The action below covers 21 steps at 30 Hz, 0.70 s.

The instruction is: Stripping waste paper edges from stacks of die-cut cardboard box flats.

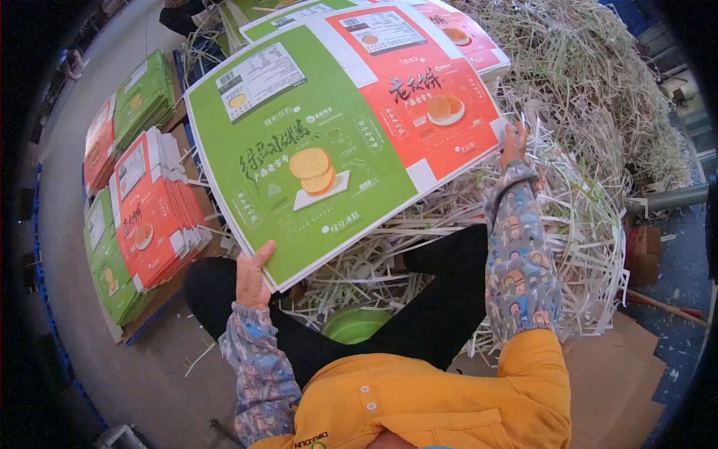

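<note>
Left hand (253,278) grasps the near-left corner of the printed sheets (345,133), right hand (514,144) the near-right. Sheets lie beyond the legs (455,263), against shredded paper (572,97). Even tension at both corners should keep layers square, uncreased.

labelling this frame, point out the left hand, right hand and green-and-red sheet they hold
left hand (252,283), head view, middle of hand
right hand (513,145), head view, middle of hand
green-and-red sheet (347,138), head view, its green panel

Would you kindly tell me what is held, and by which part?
Printed sheets, by the near corners: left grip at left, right grip at right.
</note>
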Each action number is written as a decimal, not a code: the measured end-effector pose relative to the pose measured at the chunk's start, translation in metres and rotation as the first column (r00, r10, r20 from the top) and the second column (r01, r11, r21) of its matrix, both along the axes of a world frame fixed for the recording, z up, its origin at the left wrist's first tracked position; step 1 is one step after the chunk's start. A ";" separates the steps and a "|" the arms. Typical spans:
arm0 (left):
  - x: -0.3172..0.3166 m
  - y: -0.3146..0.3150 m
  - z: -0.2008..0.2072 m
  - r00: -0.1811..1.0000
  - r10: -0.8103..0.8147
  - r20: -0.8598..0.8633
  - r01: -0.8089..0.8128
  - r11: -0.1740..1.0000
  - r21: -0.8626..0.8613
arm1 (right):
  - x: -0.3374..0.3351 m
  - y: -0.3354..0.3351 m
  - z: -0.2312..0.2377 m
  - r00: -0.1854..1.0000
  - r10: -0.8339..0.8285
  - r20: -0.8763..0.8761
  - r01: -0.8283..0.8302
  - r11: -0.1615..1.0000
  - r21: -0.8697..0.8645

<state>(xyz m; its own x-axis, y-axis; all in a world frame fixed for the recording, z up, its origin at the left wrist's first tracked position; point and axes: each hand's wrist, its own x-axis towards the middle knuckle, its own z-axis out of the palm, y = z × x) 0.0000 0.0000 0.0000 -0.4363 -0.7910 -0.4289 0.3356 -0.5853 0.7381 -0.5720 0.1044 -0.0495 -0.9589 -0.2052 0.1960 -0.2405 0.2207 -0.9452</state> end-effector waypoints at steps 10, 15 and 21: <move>-0.011 -0.015 -0.002 0.995 0.027 0.092 -0.033 0.998 0.056 | 0.000 -0.005 -0.019 0.998 -0.059 0.017 0.061 0.980 -0.188; -0.007 -0.020 0.002 0.997 0.036 0.062 -0.037 0.999 0.019 | 0.005 -0.012 -0.006 0.987 -0.025 0.156 0.085 0.916 -0.392; 0.000 -0.022 0.002 1.000 -0.002 0.023 0.001 0.999 0.037 | 0.001 -0.008 0.020 0.949 -0.018 0.314 0.177 0.855 -0.487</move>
<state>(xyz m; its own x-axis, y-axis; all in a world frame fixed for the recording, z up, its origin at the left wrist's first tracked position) 0.0001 -0.0222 0.0015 -0.4271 -0.7738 -0.4677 0.3174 -0.6126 0.7238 -0.5705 0.0960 -0.0297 -0.9975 -0.0571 -0.0410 0.0562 -0.2962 -0.9535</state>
